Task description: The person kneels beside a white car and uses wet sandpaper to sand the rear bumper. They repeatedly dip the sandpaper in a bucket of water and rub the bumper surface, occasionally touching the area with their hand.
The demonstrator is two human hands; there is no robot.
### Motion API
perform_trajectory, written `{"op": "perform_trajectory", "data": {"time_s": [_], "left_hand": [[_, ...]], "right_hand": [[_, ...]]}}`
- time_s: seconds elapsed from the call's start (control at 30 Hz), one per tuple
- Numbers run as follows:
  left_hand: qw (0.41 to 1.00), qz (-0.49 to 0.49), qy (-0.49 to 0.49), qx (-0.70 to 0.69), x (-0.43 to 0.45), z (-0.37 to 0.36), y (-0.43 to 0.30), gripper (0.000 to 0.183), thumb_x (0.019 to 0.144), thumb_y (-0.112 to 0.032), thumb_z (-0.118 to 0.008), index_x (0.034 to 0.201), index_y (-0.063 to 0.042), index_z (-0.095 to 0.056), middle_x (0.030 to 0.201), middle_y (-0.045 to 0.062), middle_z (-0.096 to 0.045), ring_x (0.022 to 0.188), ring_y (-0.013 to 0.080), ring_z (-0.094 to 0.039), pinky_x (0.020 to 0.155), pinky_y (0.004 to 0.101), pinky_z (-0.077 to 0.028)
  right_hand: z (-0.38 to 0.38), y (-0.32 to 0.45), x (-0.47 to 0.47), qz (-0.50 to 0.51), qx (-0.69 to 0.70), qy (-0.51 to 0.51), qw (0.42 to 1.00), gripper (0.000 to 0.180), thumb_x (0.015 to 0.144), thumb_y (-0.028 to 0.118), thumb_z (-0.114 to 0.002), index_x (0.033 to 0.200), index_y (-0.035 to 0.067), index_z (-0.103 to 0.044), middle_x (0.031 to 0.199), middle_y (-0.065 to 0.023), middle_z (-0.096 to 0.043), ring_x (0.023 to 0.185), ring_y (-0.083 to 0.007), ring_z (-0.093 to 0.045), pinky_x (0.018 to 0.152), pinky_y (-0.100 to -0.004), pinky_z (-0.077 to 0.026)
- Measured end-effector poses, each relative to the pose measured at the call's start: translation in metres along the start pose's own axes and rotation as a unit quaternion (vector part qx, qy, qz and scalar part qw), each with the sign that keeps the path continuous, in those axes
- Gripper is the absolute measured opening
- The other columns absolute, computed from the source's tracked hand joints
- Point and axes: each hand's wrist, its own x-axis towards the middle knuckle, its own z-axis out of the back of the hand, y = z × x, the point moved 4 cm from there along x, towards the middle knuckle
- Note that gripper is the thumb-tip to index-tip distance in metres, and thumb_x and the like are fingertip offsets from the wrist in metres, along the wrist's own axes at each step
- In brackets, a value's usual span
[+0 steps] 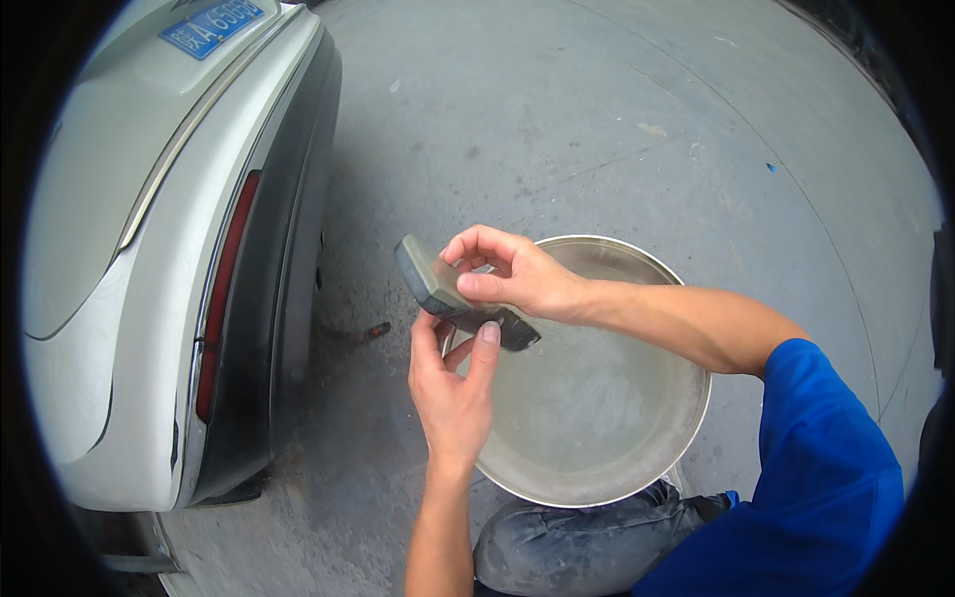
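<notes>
Above the left rim of a round metal basin (597, 418) holding cloudy liquid, my left hand (456, 388) grips a flat dark-edged block (425, 276), perhaps a sanding block, with its thumb and fingers from below. A dark, wet-looking sheet or flap (515, 328) extends from the block's lower right, by the left thumb. My right hand (515, 272) is at the block's greenish-grey face, fingers curled and thumb against it; whether it pinches anything is hidden.
The rear of a silver-white car (164, 224) with a dark lower bumper (261, 321) and red reflector (227, 298) stands at the left. A small dark and red object (373, 332) lies on the grey floor (522, 134). My knee (552, 545) is beneath the basin's near rim.
</notes>
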Motion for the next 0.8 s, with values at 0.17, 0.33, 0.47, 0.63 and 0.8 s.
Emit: {"op": "perform_trajectory", "data": {"time_s": [0.17, 0.33, 0.47, 0.63, 0.8], "left_hand": [[0.993, 0.031, 0.061, -0.098, -0.007, 0.003, 0.000, 0.062, 0.098, -0.017, -0.075, 0.148, 0.005, -0.046, 0.136, 0.016, -0.063, 0.122, 0.0222, -0.064, 0.104, 0.0350, -0.052], [0.993, 0.059, 0.082, -0.062, -0.012, -0.002, -0.003, 0.054, 0.108, -0.025, -0.063, 0.151, 0.003, -0.046, 0.144, 0.012, -0.056, 0.130, 0.0204, -0.057, 0.110, 0.0350, -0.047], [0.951, 0.124, -0.036, -0.280, -0.010, 0.005, 0.001, 0.049, 0.116, -0.030, -0.044, 0.152, 0.004, -0.045, 0.146, 0.013, -0.057, 0.130, 0.0201, -0.059, 0.108, 0.0359, -0.050], [0.936, 0.097, -0.072, -0.331, -0.003, 0.023, 0.000, 0.044, 0.114, -0.020, -0.049, 0.152, 0.002, -0.045, 0.149, 0.015, -0.056, 0.131, 0.0237, -0.061, 0.109, 0.0395, -0.052], [0.922, 0.067, -0.067, -0.374, 0.005, 0.032, 0.005, 0.042, 0.113, -0.017, -0.050, 0.152, -0.001, -0.048, 0.151, 0.013, -0.056, 0.135, 0.0257, -0.059, 0.113, 0.0462, -0.051]], "right_hand": [[-0.002, 0.005, -0.007, 0.036, -0.146, 0.007, 0.989, 0.070, 0.085, 0.040, -0.089, 0.134, 0.007, -0.052, 0.122, -0.0086, -0.059, 0.109, -0.0170, -0.059, 0.093, -0.0375, -0.052], [-0.011, 0.016, -0.015, 0.060, -0.288, 0.001, 0.956, 0.079, 0.081, 0.043, -0.090, 0.139, 0.006, -0.050, 0.126, -0.0096, -0.058, 0.111, -0.0201, -0.059, 0.094, -0.0378, -0.051], [-0.006, 0.021, -0.012, -0.011, -0.143, -0.063, 0.988, 0.078, 0.093, 0.039, -0.080, 0.156, 0.010, -0.045, 0.126, -0.0099, -0.061, 0.117, -0.0185, -0.058, 0.101, -0.0363, -0.048], [0.008, 0.027, -0.010, -0.025, 0.011, -0.150, 0.988, 0.069, 0.102, 0.049, -0.063, 0.153, 0.005, -0.048, 0.130, -0.0068, -0.061, 0.124, -0.0150, -0.055, 0.109, -0.0355, -0.042], [0.011, 0.025, -0.011, -0.049, 0.087, -0.126, 0.987, 0.062, 0.100, 0.051, -0.064, 0.145, 0.009, -0.053, 0.124, -0.0040, -0.062, 0.114, -0.0132, -0.059, 0.094, -0.0323, -0.049]]}}
